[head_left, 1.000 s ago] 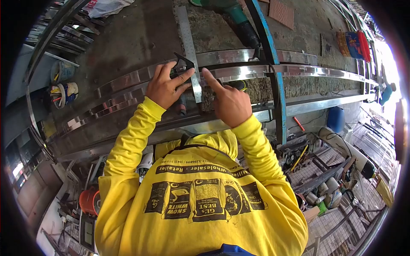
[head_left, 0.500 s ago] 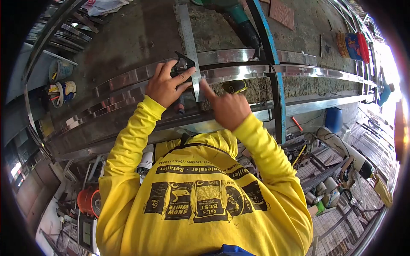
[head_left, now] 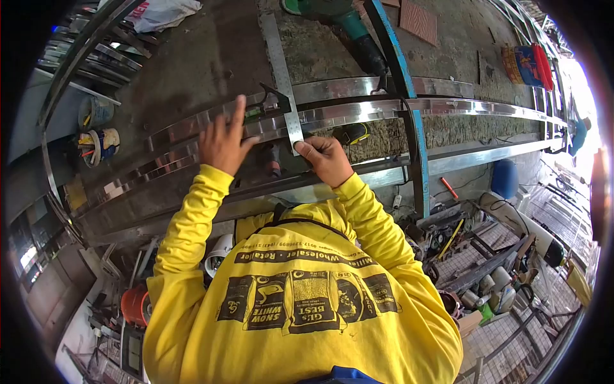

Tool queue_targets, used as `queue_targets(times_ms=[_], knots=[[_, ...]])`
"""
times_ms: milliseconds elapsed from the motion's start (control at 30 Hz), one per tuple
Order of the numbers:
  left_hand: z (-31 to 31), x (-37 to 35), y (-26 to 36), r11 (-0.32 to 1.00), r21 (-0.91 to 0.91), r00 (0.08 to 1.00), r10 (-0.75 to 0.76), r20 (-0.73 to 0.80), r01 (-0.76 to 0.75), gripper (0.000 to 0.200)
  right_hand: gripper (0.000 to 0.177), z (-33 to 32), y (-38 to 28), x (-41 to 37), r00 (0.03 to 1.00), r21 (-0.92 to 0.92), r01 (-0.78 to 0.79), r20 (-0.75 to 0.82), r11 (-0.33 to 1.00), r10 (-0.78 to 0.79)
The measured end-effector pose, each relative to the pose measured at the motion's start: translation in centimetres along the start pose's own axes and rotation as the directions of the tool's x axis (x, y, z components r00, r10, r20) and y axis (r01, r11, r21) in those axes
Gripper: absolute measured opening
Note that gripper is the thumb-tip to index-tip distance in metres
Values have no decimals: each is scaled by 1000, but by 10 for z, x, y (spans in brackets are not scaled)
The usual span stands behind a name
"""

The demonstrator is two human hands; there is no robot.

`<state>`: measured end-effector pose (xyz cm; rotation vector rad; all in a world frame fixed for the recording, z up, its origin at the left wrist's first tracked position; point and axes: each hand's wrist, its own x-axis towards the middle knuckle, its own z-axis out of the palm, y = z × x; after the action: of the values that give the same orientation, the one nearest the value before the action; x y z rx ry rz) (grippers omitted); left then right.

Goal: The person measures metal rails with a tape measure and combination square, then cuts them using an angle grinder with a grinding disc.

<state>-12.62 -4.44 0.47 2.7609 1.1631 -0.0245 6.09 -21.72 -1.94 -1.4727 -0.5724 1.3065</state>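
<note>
My right hand (head_left: 326, 159) pinches the lower end of a combination square's steel ruler (head_left: 279, 67). The ruler lies across shiny metal bars (head_left: 352, 112). The square's dark head (head_left: 274, 99) rests on the bars just left of the ruler. My left hand (head_left: 224, 141) is over the bars left of the square, fingers spread, holding nothing. A yellow and black tape measure (head_left: 354, 133) lies right of my right hand. Below the square's head is a tool with a red and dark end (head_left: 274, 163).
A green power tool (head_left: 352, 29) lies beyond the bars. A blue-edged metal upright (head_left: 417, 153) crosses them on the right. Buckets stand at the left (head_left: 102, 142) and at the far right (head_left: 524, 66). Another person (head_left: 581, 141) is at the far right edge.
My left hand has let go of the square's head and moved left. My right hand has come down and left, from pointing beside the ruler to pinching its lower end.
</note>
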Motion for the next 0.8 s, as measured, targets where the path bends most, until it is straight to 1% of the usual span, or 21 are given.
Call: queue_targets(times_ms=[100, 133, 167, 233, 267, 367, 433, 467, 500, 567, 633, 667, 733, 800], knots=[[17, 8, -33, 999, 16, 993, 30, 113, -32, 76, 27, 2, 1, -2, 998, -63, 56, -6, 996, -57], [0, 17, -27, 1000, -22, 968, 4, 251, 2, 69, 26, 1, 0, -1, 997, -97, 81, 0, 992, -81], [-18, 26, -21, 998, -49, 923, -23, 383, 45, 63, 26, 0, -1, 1, 997, -111, 72, 7, 991, -72], [-30, 40, -20, 988, -116, 806, -12, 592, 100, 66, 26, -2, -1, 0, 999, -136, 48, 5, 990, -48], [0, 36, -44, 977, -215, 833, 114, 542, 7, 69, 26, -2, -2, 0, 999, -138, 41, 1, 990, -41], [-1, 42, -42, 976, -218, 794, 120, 596, 15, 75, 26, 0, -4, 1, 1000, -140, 10, -27, 990, -14], [-23, 36, -18, 949, -314, 926, 109, 362, 11, 78, 27, 4, -2, 0, 998, -127, -25, -59, 992, 18], [-29, 34, -10, 933, -359, 968, 89, 236, 2, 81, 27, 5, -2, -1, 997, -133, -33, -75, 991, 23], [-23, 33, -7, 880, -404, 969, 234, -84, -247, 99, 27, 7, -4, -3, 996, -138, -43, -90, 990, 30], [-17, 33, 5, 873, -285, 914, 345, -214, -396, 89, 26, 9, -7, -5, 993, -152, -56, -111, 987, 39], [-8, 35, 19, 868, -244, 898, 393, -199, -433, 79, 26, 6, -8, -9, 991, -173, -71, -122, 982, 50], [-3, 35, 22, 864, -225, 890, 415, -190, -451, 74, 25, 4, -11, -11, 989, -172, -103, -120, 980, 82], [2, 35, 24, 848, -297, 898, 403, -175, -438, 65, 24, -1, -18, -14, 981, -168, -169, -121, 971, 150], [1, 37, 26, 836, -352, 907, 392, -155, -421, 58, 23, 0, -19, -15, 983, -172, -147, -139, 974, 124]])
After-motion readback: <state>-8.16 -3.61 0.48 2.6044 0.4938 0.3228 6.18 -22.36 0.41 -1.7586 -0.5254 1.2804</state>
